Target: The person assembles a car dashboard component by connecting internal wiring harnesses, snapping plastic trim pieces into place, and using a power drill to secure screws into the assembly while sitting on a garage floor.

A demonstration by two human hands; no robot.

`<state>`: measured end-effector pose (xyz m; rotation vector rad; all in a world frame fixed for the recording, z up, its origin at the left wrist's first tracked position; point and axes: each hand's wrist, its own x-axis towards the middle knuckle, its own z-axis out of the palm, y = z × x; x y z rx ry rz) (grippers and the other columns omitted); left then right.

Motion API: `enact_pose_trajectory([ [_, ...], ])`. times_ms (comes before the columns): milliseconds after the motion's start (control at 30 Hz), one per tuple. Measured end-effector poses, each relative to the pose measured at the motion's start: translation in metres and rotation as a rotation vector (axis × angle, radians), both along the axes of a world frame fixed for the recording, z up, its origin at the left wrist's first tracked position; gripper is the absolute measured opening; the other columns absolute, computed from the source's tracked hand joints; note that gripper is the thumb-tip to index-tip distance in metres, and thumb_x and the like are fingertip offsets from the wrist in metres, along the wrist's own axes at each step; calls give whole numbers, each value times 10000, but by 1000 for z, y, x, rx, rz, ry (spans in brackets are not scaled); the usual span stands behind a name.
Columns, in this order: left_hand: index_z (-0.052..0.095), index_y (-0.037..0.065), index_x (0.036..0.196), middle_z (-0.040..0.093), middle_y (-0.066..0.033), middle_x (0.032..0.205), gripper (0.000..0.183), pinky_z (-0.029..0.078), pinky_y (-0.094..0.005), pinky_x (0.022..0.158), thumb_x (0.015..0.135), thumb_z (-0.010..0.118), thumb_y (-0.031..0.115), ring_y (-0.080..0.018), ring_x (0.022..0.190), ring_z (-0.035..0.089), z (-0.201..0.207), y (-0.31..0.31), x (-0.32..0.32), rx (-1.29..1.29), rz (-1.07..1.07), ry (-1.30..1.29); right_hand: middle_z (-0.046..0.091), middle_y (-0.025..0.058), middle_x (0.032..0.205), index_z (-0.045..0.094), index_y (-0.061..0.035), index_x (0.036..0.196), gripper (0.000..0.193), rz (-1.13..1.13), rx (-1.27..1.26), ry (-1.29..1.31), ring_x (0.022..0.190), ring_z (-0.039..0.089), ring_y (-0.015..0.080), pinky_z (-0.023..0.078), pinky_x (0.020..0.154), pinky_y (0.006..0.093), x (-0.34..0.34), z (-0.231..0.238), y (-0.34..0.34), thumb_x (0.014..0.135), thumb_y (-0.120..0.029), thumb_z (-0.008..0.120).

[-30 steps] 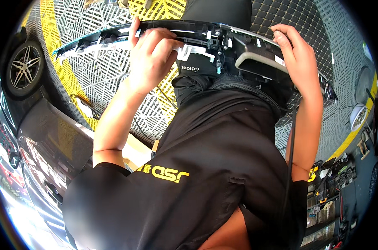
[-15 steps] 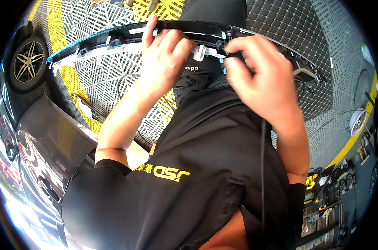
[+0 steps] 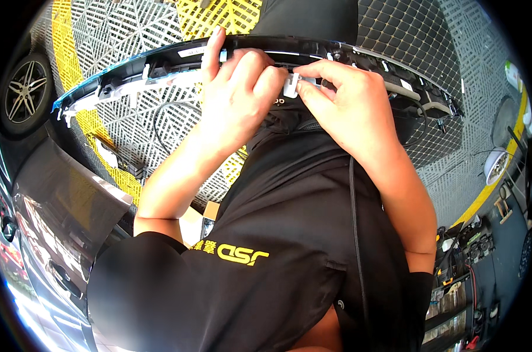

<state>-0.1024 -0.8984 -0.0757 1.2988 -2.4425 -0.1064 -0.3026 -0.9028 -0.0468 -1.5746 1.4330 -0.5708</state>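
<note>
A long, curved black car trim panel point(image 3: 172, 60) lies across my lap with its inner side up. Blue film shows along its left edge, and clips and brackets line its inner face. Around the middle of this panel my left hand point(image 3: 238, 97) is closed, index finger stretched over the far edge and the other fingers curled in. A small white tab point(image 3: 290, 86) sticks out beside those knuckles. My right hand point(image 3: 357, 105) pinches at this tab between thumb and index finger. What lies under the left fingers is hidden.
A dark car body point(image 3: 66, 176) with a spoked wheel point(image 3: 28, 89) stands at the left. Yellow and grey grating point(image 3: 125, 26) covers the floor. At far right are a round white-rimmed object point(image 3: 496, 167) and assorted tools point(image 3: 453, 258). A cable point(image 3: 155, 126) hangs below the panel.
My right hand has moved left and closed its thumb and index finger on the white tab. The left hand keeps its hold on the panel, which has shifted slightly in view.
</note>
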Motion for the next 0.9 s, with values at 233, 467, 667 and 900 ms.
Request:
enact_pose_trajectory([
  [233,663,173,927,568,42,833,174,274,-544,1221,767,725,145,-143,834,630,1,-2,4,11,-24,22,723,140,733,779,-54,933,102,-96,55,-17,592,699,284,545,573,355,10,0,3,856,-116,756],
  [467,677,182,981,540,53,799,226,273,-536,1217,763,724,144,-143,806,611,2,-5,5,22,-21,38,717,138,717,760,-52,874,72,-103,-12,18,597,702,290,542,562,363,16,-4,2,851,-121,758],
  [667,680,195,976,500,47,775,229,268,-537,1221,756,717,147,-147,794,599,1,-6,4,34,-28,49,710,146,709,746,-51,848,81,-95,-16,68,612,709,297,549,569,370,16,-2,0,849,-132,754],
  [900,685,203,991,489,39,771,230,283,-531,1218,767,708,156,-151,791,601,0,-6,3,42,3,17,724,150,759,740,-44,884,90,-99,-38,75,649,726,295,563,591,366,18,-5,2,865,-132,746],
])
